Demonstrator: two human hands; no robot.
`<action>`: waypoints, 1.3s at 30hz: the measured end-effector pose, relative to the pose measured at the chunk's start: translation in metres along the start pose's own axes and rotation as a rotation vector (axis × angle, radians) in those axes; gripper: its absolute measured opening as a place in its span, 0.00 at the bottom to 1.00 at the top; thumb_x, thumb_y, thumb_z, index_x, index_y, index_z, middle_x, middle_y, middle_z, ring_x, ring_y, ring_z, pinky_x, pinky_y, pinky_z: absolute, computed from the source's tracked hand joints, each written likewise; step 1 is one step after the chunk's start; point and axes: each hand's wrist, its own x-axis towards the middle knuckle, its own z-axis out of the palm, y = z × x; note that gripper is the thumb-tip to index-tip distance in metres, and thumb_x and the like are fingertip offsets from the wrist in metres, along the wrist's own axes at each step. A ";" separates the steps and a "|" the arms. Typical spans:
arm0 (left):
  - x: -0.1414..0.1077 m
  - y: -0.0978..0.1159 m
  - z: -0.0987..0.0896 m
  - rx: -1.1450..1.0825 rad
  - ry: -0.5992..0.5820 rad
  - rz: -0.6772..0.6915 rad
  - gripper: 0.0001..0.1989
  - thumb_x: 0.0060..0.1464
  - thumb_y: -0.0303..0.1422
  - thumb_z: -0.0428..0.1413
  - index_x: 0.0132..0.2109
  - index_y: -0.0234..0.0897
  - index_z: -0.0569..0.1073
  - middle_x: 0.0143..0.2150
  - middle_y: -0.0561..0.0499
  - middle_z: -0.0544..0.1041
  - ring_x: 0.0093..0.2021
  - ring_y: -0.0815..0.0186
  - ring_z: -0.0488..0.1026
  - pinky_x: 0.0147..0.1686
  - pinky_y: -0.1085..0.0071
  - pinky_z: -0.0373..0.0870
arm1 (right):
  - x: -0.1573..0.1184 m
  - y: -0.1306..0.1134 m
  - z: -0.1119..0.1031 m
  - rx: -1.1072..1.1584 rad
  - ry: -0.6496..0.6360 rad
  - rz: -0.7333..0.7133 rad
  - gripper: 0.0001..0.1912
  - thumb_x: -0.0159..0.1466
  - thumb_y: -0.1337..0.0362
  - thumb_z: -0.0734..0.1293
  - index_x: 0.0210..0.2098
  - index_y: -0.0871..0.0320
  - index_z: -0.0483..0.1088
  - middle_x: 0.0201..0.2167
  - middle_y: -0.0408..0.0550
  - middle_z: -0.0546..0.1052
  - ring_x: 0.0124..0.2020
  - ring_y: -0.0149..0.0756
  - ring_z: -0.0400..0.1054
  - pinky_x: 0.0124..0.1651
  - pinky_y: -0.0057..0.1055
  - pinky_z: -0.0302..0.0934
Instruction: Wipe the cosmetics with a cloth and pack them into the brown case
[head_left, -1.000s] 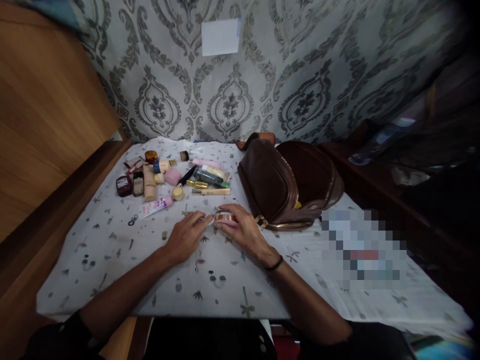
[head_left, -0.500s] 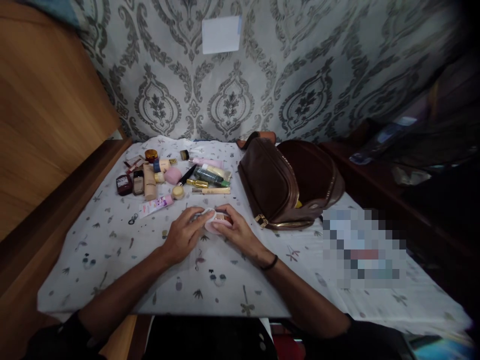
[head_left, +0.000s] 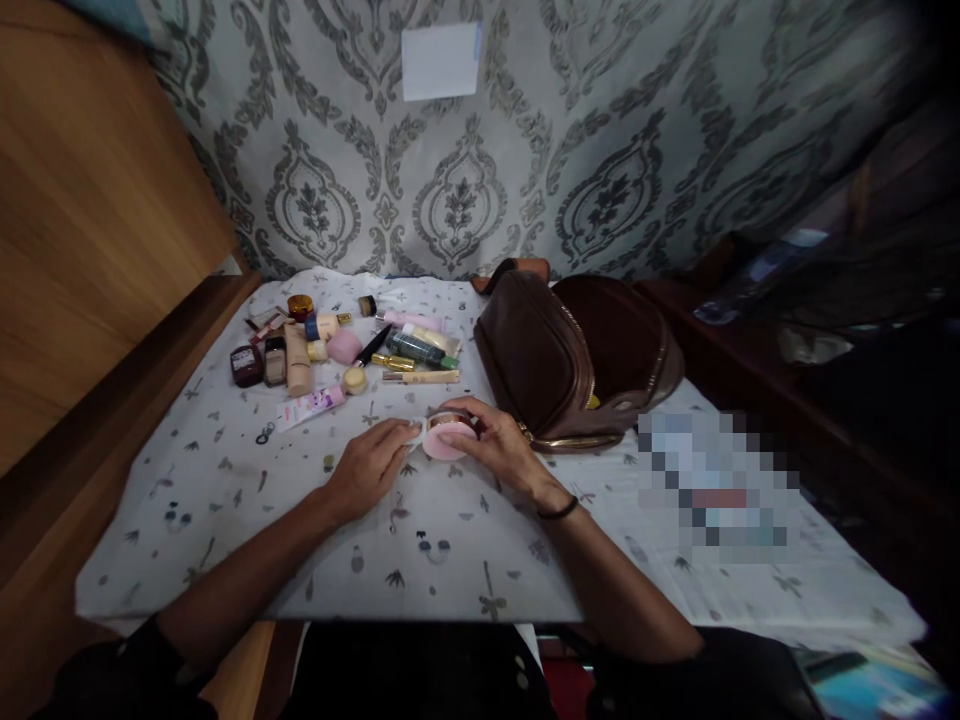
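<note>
My right hand (head_left: pixel 499 445) is closed around a round pink compact (head_left: pixel 448 440) with a coppery band, thumb on its front face. Just left of it, my left hand (head_left: pixel 371 465) pinches a small whitish piece (head_left: pixel 417 430) that reaches the compact's left edge; whether the two are joined is too small to tell. Both hands are above the patterned white cloth, in front of a group of cosmetics. Nearest to them in that group are a cream tube (head_left: pixel 421 377), a round yellow item (head_left: pixel 355 380) and a pink-and-white tube (head_left: pixel 311 407).
A brown leather bag (head_left: pixel 525 350) stands open behind and right of my hands. More bottles and jars, including a beige tube (head_left: pixel 298 362), lie at the back left. A blurred-out item (head_left: pixel 716 485) is on the right. A wooden panel (head_left: pixel 97 160) borders the left.
My right hand has shifted slightly right and turned, showing more of the compact's pink face. My left hand has drawn back a little from the compact. The view has tilted slightly.
</note>
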 end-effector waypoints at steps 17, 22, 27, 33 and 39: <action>0.001 -0.003 -0.006 -0.088 0.022 -0.096 0.12 0.66 0.29 0.48 0.54 0.38 0.71 0.46 0.46 0.77 0.48 0.62 0.76 0.49 0.65 0.74 | 0.001 0.011 0.017 0.194 0.043 0.093 0.25 0.59 0.51 0.72 0.53 0.54 0.69 0.40 0.48 0.77 0.38 0.37 0.72 0.39 0.34 0.68; 0.002 -0.001 -0.007 -0.117 0.011 -0.091 0.13 0.67 0.30 0.48 0.54 0.38 0.72 0.48 0.44 0.77 0.50 0.61 0.75 0.50 0.63 0.74 | 0.001 0.010 0.013 0.098 0.043 0.070 0.21 0.59 0.52 0.73 0.47 0.57 0.73 0.44 0.49 0.77 0.44 0.40 0.72 0.46 0.37 0.68; 0.003 -0.001 -0.006 -0.130 0.022 -0.086 0.13 0.67 0.29 0.48 0.54 0.38 0.71 0.47 0.45 0.77 0.49 0.62 0.75 0.50 0.64 0.74 | 0.001 0.008 0.015 0.175 0.054 0.105 0.21 0.56 0.48 0.74 0.40 0.57 0.71 0.37 0.47 0.76 0.38 0.37 0.71 0.41 0.34 0.68; 0.003 -0.001 -0.005 -0.111 0.071 -0.099 0.12 0.66 0.30 0.49 0.55 0.38 0.70 0.48 0.46 0.77 0.49 0.62 0.75 0.50 0.64 0.74 | 0.001 0.005 0.023 0.476 0.117 0.293 0.25 0.53 0.46 0.75 0.40 0.56 0.69 0.36 0.46 0.75 0.31 0.33 0.69 0.23 0.25 0.64; 0.002 0.000 -0.005 -0.090 0.067 -0.075 0.13 0.67 0.29 0.49 0.55 0.38 0.70 0.47 0.46 0.75 0.50 0.63 0.74 0.50 0.65 0.73 | 0.001 -0.002 0.025 0.654 0.083 0.347 0.27 0.52 0.49 0.76 0.46 0.55 0.72 0.47 0.50 0.76 0.36 0.35 0.71 0.26 0.25 0.69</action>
